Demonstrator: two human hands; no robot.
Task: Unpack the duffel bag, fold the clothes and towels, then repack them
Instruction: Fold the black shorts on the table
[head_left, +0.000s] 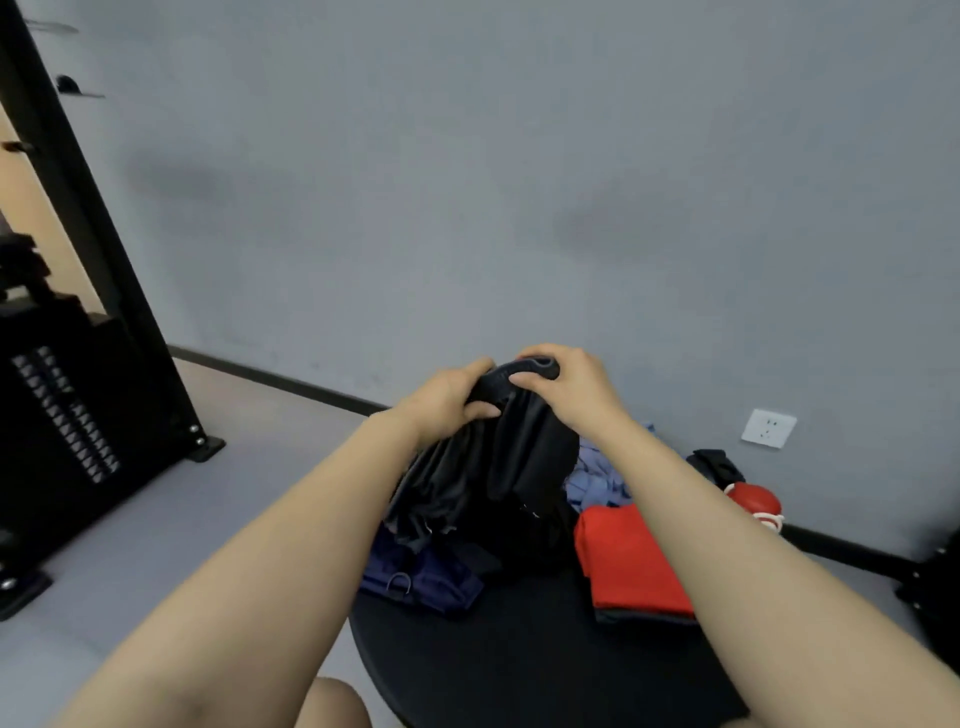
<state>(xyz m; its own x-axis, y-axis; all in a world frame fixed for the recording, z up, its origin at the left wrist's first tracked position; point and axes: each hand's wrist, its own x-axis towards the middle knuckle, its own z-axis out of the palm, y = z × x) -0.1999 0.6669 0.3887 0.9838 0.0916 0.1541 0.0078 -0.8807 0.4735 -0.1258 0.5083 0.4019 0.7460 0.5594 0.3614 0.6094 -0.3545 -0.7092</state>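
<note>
Black, slippery-looking shorts (488, 462) hang by their waistband above the desk's (519, 649) far edge, long axis vertical, the left hand (447, 402) and right hand (566, 384) each clenched on the band, side by side, equally near.

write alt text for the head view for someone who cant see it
Both hands, left and right, grip the waistband of black shorts, held above a round black table. A folded red cloth and blue clothes lie on it.
</note>
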